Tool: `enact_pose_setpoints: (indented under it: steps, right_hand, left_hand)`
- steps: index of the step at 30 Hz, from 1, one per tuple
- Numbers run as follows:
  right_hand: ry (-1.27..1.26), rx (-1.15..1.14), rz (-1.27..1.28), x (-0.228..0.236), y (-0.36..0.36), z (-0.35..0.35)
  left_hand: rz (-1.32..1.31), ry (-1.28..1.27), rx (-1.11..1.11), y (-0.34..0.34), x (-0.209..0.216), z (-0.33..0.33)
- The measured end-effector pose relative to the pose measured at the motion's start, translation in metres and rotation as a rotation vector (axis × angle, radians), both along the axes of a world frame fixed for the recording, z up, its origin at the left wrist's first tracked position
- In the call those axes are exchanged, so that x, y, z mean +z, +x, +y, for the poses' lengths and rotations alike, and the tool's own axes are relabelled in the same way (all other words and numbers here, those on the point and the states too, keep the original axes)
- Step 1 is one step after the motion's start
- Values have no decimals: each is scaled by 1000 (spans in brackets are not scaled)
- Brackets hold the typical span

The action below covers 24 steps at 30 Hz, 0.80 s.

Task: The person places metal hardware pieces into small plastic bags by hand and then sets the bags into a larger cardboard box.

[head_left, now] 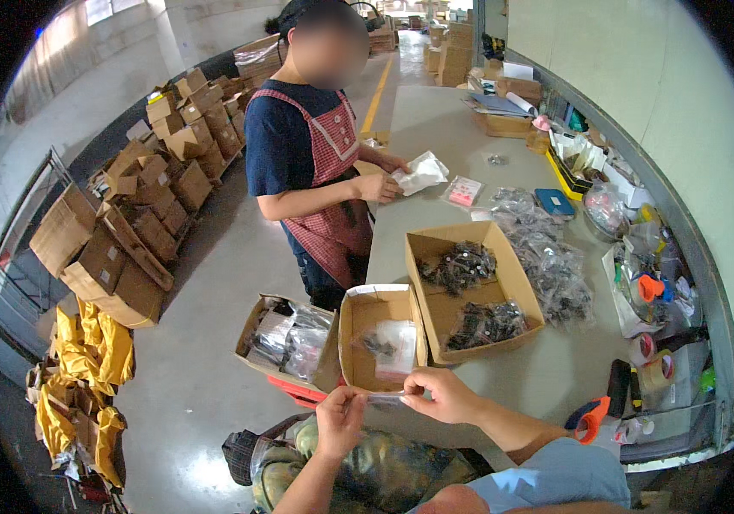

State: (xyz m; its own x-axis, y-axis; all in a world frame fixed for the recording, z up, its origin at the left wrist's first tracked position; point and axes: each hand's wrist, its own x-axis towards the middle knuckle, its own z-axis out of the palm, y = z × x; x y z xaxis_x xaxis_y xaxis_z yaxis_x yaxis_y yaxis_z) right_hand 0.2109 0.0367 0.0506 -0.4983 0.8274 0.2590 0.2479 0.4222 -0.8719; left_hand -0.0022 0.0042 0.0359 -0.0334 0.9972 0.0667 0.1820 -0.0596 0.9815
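Observation:
A small clear plastic bag (384, 398) is stretched between my hands, its edges pinched by the fingertips. My left hand (341, 420) grips one end and my right hand (440, 396) the other. Just beyond them stands an open cardboard box (348, 343) holding white paper and a few bagged parts. To its right, a larger cardboard box (504, 349) contains two heaps of small black parts (459, 265). Another carton (243, 341), filled with clear bags, is on the left.
Across the table (418, 120) a co-worker in a red checked apron (328, 231) handles a white bag (423, 174). Bagged black parts (555, 278) pile beside the large box. Tape rolls (590, 420) lie at right. Below my hands is a person in camouflage clothing (384, 458).

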Motion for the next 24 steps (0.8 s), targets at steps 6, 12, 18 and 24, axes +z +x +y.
enact_pose_setpoints:
  steps: [6,12,18,24]
  right_hand:
    - [-34,-328,-70,0,47,20]
    - [470,-951,-222,53,130,68]
    - [341,-381,-261,6,39,77]
    - [157,-49,-919,-105,-40,84]
  left_hand:
    - [-219,-58,-10,3,-8,-1]
    - [-86,-19,-29,0,-12,3]
    - [19,-47,53,-6,-13,10]
    - [-90,-19,59,-18,-30,16]
